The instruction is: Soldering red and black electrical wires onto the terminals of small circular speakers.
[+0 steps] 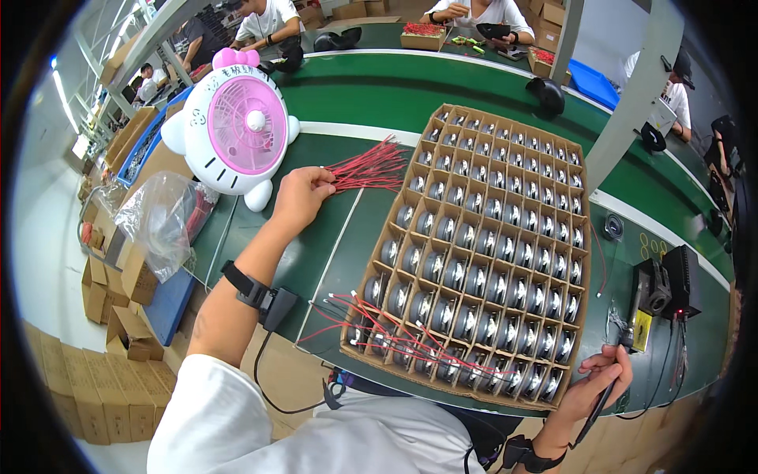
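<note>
Hands at work on either side of a divided cardboard tray (586, 213), which serves as the landmark. Far to the left of the tray, cardboard boxes (103, 395) stand below the level of the green work surface (304, 150). Nearer, but well apart from the tray, lies a clear plastic bag (162, 217). Next comes a white, character-shaped fan (237, 130) with a pink grille, upright to the left of the tray's far half. Left hand (304, 196), between fan and tray: thumb and fingers pinch the left end of a bundle of red wires (371, 167), whose other end reaches close to the tray's left side; the wrist bears a black band (245, 288). More loose red wires (403, 340) spread over the tray's near left corner and along its near edge. Within the tray, round metal parts (493, 209) stand on edge, row upon row. Beyond its far edge, a person in white (482, 20) sits at work. Right hand (592, 387), just beside the tray's near right corner: fingers curled around a slim black tool (602, 411); whether its tip touches anything cannot be told. Farther right of the tray stands a black box (681, 280) with a small red light.
</note>
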The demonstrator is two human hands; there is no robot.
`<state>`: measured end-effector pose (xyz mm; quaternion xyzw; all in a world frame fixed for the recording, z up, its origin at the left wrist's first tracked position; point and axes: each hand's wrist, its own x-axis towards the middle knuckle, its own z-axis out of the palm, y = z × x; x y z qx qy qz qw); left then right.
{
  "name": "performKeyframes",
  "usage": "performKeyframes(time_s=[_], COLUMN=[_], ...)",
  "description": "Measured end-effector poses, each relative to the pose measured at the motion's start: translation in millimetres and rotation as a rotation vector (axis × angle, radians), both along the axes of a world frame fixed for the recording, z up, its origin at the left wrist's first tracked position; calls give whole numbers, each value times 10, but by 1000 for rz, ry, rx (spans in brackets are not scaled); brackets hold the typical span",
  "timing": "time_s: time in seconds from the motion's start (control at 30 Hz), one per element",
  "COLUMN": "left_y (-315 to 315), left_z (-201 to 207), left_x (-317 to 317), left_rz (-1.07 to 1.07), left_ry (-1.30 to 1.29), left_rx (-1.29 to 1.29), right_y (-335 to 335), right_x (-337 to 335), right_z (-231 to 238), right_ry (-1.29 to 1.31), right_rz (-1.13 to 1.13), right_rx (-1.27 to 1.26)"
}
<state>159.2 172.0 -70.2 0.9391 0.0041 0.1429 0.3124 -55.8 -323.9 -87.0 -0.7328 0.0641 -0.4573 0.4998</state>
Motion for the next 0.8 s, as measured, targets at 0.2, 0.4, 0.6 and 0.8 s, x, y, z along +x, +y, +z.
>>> performKeyframes(time_s=[0.2, 0.4, 0.6, 0.8], left_y=[20, 0, 96, -117], left_z=[144, 207, 360, 274], left_x=[-106, -621, -1382, -1178], left_rz=[72, 106, 43, -39], left_ry=[8, -36, 123, 46], left_rx=[-109, -48, 88, 32], right_y=[9, 9, -19, -5], right_x=[6, 2, -7, -10], right_z=[21, 20, 6, 16], right_ry=[-1, -4, 13, -22], right_rz=[-69, -123, -96, -72], right_rx=[21, 57, 41, 46])
